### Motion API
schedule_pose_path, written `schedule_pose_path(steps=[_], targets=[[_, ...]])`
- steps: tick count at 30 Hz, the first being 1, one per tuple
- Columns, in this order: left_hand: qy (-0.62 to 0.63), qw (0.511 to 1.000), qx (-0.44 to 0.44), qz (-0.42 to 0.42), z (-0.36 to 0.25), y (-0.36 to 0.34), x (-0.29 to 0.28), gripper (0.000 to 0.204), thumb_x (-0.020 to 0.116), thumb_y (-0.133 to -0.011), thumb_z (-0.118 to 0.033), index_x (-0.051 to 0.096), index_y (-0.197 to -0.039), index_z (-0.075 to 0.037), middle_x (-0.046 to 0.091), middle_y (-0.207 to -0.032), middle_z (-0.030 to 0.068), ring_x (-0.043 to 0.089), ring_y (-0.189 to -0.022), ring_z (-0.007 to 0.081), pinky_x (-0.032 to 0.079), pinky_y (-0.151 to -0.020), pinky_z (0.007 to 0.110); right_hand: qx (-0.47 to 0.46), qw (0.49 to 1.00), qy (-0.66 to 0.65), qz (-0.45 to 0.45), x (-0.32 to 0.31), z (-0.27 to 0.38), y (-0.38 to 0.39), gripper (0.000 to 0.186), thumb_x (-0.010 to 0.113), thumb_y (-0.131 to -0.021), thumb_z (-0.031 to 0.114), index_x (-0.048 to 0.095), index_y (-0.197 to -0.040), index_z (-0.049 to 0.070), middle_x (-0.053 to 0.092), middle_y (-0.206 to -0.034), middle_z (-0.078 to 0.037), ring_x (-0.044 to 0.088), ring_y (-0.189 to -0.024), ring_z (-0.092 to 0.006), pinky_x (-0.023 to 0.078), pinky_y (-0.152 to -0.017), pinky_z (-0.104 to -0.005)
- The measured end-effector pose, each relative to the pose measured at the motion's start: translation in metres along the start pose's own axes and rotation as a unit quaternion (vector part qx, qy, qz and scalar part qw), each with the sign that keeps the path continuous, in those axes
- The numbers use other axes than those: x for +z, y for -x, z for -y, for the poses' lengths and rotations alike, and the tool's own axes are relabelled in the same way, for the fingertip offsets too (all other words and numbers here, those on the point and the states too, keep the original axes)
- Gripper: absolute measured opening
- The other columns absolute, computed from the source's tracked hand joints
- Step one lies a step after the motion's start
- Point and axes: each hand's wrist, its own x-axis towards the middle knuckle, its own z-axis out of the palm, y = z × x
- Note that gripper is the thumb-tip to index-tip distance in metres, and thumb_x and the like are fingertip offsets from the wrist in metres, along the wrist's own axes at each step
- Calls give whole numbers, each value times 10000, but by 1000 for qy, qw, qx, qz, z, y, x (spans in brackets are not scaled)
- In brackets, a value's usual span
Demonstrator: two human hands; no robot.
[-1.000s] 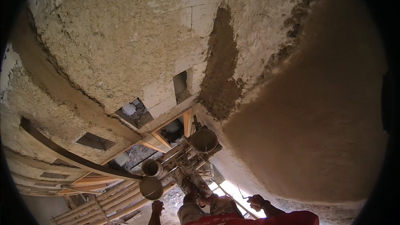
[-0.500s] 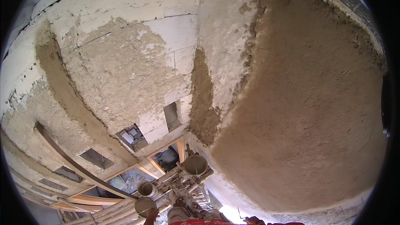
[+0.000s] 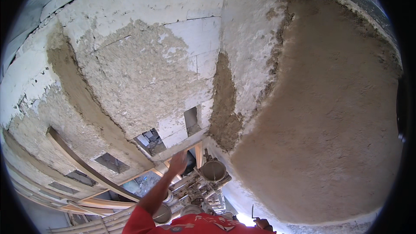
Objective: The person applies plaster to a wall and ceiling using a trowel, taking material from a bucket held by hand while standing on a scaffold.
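My left arm, in a red sleeve, reaches forward over the scaffold. My left hand [image 3: 178, 163] is slightly blurred; its fingers look stretched out and nothing shows in them. Below its forearm stand a white bucket [image 3: 169, 196], partly hidden, and a round pan of mortar [image 3: 162, 213]. Another round container [image 3: 192, 209] shows just beyond my shirt. Low at the right, my right hand [image 3: 262, 224] is closed on a thin bent metal tool [image 3: 252, 211] that looks like a trowel seen edge-on. A bucket of grey mix [image 3: 213, 171] stands ahead on the scaffold.
Brown plaster [image 3: 320, 117] covers most of the right wall. The left wall [image 3: 138, 69] is rough and patchy, with dark plaster strips [image 3: 82, 93] and square openings [image 3: 151, 142]. A long curved batten [image 3: 86, 167] leans there. Scaffold poles [image 3: 108, 223] run at lower left.
My left hand has left the pan's rim and swung forward, up and right. The view has shifted, so the walls sit a little farther right. My right hand stays low with the tool.
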Motion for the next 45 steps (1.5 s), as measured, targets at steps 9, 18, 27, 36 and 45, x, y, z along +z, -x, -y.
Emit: schedule_pose_path(steps=[9,18,27,36,45], targets=[[-300,870,264,-288,-210,-396,-180,369,506,-885,-107,548,-1250,-82,659,-900,166,676,-796,358,534,-661,482,61,980,-174,-78,9,84,11,340,554,-939,353,640,-1049,43,677,-732,-134,680,-720,-257,534,-671,-395],[-420,839,232,-259,-200,-478,-201,144,534,-883,-107,649,-966,-82,670,-913,124,693,-805,309,547,-660,438,58,974,-176,-130,2,123,3,319,557,-935,335,644,-998,35,669,-712,-135,678,-701,-255,537,-664,-399],[-190,863,297,-362,-194,-436,-250,85,525,-912,-121,583,-937,-65,676,-857,183,660,-761,400,518,-675,505,60,968,-183,-161,23,123,2,304,559,-930,317,648,-948,27,661,-693,-136,676,-682,-252,540,-657,-402],[-281,841,154,-436,-218,-439,-279,70,533,-885,-138,564,-902,-78,689,-835,151,684,-755,382,542,-648,500,49,957,-193,-210,53,109,2,295,562,-925,299,652,-898,19,654,-673,-137,673,-663,-249,542,-649,-406],[-422,802,206,-369,-201,-443,-310,88,525,-866,-132,580,-899,-73,693,-813,154,692,-716,376,556,-598,483,65,960,-199,-188,72,123,2,291,565,-923,292,646,-911,13,653,-673,-144,673,-650,-251,545,-640,-408]])
